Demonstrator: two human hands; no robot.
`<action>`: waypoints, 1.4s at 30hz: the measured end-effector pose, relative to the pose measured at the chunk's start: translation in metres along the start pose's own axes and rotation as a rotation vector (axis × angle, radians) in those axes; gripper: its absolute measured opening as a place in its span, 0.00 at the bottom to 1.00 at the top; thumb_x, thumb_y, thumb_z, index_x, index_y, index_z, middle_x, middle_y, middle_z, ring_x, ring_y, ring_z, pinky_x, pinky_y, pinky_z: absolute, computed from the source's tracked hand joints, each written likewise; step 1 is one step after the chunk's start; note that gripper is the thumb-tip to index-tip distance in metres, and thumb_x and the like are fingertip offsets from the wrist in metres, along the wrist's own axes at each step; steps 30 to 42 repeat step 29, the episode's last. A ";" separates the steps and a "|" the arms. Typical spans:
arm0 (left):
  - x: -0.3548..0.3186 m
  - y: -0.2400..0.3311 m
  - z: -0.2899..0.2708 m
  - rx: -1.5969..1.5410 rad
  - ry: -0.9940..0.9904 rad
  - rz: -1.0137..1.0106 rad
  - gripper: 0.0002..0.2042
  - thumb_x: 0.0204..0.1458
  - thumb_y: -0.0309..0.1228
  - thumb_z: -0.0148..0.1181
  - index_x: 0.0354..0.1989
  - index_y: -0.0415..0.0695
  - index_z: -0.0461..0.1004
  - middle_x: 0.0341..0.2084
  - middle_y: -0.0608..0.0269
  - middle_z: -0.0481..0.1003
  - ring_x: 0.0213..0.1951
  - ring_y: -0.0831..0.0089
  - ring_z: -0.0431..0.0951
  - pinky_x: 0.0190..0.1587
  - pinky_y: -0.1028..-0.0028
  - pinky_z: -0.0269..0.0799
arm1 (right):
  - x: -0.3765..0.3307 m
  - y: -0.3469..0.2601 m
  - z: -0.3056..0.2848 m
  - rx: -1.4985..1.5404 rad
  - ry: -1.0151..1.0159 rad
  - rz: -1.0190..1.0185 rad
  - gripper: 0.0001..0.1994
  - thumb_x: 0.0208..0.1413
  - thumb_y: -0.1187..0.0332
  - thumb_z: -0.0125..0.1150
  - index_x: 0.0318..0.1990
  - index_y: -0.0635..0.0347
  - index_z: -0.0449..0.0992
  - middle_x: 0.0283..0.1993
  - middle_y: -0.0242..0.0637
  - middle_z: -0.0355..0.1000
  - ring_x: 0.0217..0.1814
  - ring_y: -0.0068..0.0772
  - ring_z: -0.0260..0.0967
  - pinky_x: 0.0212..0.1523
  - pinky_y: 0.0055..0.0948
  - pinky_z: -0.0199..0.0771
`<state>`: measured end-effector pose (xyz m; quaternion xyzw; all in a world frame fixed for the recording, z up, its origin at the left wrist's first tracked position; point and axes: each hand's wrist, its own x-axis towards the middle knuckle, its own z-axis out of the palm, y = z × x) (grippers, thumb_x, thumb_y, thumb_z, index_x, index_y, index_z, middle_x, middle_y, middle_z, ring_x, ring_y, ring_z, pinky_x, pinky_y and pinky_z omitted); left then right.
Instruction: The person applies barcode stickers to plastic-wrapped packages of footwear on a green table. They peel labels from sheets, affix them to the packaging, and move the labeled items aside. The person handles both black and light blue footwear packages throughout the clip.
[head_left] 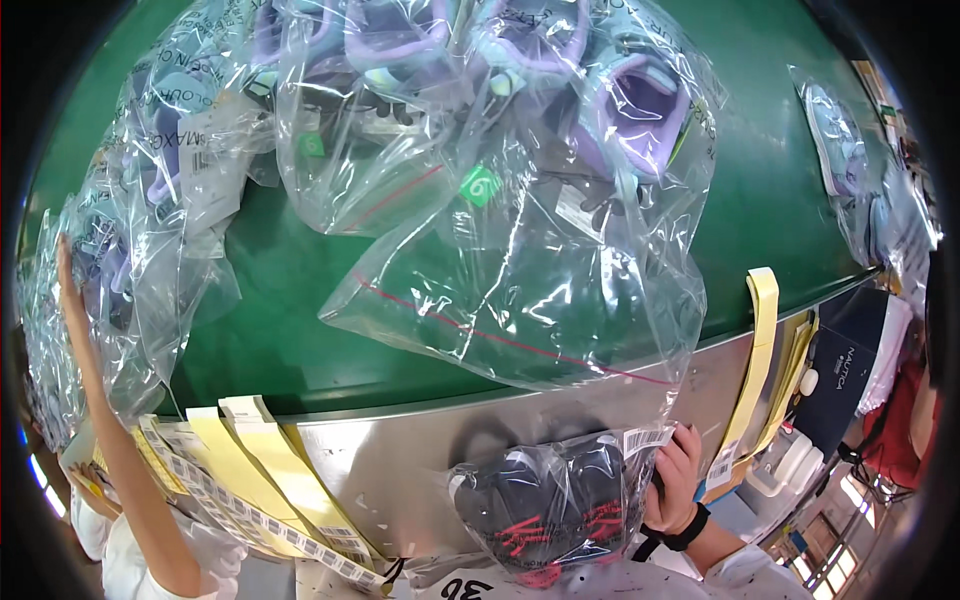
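My right hand [676,482], with a black band at the wrist, grips the right edge of a clear plastic bag [640,470] holding a pair of black shoes [515,500] with red marks. This bag hangs in front of the table's metal edge. At the far left, my left hand [68,268] is stretched out edge-on, fingers straight, against clear-bagged light-blue and purple shoes [105,255]. It is thin near the picture's rim, and I see no grip. Larger clear bags with more such shoes [640,115] lie ahead, their transparent flaps [500,310] spread toward me.
Green table top [275,320] with a metal front edge [400,460]. Yellow paper strips with barcode labels [250,460] hang at left, another strip [750,370] at right. A dark box [845,350] and bagged shoes [840,150] are at right. Co-workers stand on both sides.
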<state>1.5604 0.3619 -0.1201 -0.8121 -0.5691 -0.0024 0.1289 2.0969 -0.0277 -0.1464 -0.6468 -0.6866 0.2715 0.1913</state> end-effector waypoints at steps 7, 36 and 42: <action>-0.085 0.082 0.019 -0.333 -0.080 0.049 0.23 0.62 0.44 0.47 0.59 0.42 0.67 0.58 0.50 0.69 0.58 0.56 0.69 0.58 0.59 0.66 | 0.001 0.000 -0.005 0.036 0.025 0.022 0.30 0.45 0.78 0.56 0.61 0.64 0.65 0.61 0.53 0.68 0.66 0.64 0.59 0.68 0.64 0.45; -0.290 0.177 -0.207 -1.009 -0.976 -0.065 0.19 0.62 0.39 0.56 0.59 0.47 0.71 0.46 0.59 0.79 0.50 0.65 0.77 0.52 0.68 0.70 | 0.067 -0.020 -0.007 0.721 0.188 0.359 0.22 0.54 0.58 0.67 0.50 0.65 0.77 0.42 0.42 0.79 0.39 0.35 0.78 0.43 0.32 0.77; -0.290 0.177 -0.207 -1.009 -0.976 -0.065 0.19 0.62 0.39 0.56 0.59 0.47 0.71 0.46 0.59 0.79 0.50 0.65 0.77 0.52 0.68 0.70 | 0.067 -0.020 -0.007 0.721 0.188 0.359 0.22 0.54 0.58 0.67 0.50 0.65 0.77 0.42 0.42 0.79 0.39 0.35 0.78 0.43 0.32 0.77</action>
